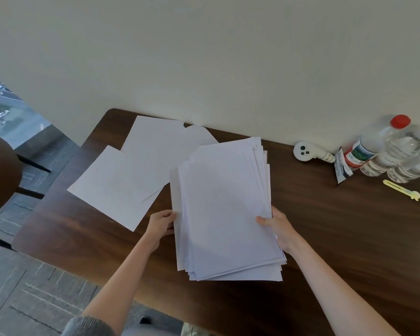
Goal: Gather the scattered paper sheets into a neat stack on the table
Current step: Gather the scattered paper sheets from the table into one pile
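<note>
A thick, uneven pile of white paper sheets (223,209) is held over the middle of the dark wooden table (337,234), its edges fanned out and not aligned. My left hand (161,223) grips the pile's left edge. My right hand (275,225) grips its right edge, thumb on top of the sheets. Behind and left of the pile lie loose sheets: one (112,187) near the table's left side, a larger one (150,151) further back, and a third (197,135) against the wall, partly hidden by the pile.
At the back right stand clear plastic water bottles (395,151), one with a red cap. Beside them lie a white handheld device (306,151), a small packet (342,168) and a yellow clip (401,189). A wall runs behind the table. A chair (0,175) stands left.
</note>
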{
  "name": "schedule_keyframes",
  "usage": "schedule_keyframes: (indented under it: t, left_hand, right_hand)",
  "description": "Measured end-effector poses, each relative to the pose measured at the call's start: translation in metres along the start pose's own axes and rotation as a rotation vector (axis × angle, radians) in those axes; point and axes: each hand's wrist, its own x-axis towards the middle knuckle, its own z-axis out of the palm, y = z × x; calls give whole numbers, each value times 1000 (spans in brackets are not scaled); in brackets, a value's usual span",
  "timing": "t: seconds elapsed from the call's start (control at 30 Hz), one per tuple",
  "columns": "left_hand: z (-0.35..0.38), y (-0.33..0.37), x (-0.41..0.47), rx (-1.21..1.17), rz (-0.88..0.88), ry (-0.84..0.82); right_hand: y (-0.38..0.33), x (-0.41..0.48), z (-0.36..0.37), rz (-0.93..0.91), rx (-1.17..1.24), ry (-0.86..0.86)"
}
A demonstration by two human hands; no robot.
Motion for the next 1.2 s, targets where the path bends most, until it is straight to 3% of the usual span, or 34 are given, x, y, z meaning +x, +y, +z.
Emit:
schedule_keyframes:
  t: [0.4, 0.6, 0.83, 1.2]
  left_hand:
    - [13, 7, 20, 45, -91, -117]
    - [13, 2, 27, -41, -100, -146]
    - [36, 3, 19, -193, -161, -331]
    - [-5, 27, 14, -243, 124, -223]
  right_hand:
    - [17, 21, 7, 39, -73, -23]
    - [17, 28, 11, 35, -110, -39]
    - [23, 31, 14, 43, -110, -34]
    - [-5, 34, 54, -30, -91, -79]
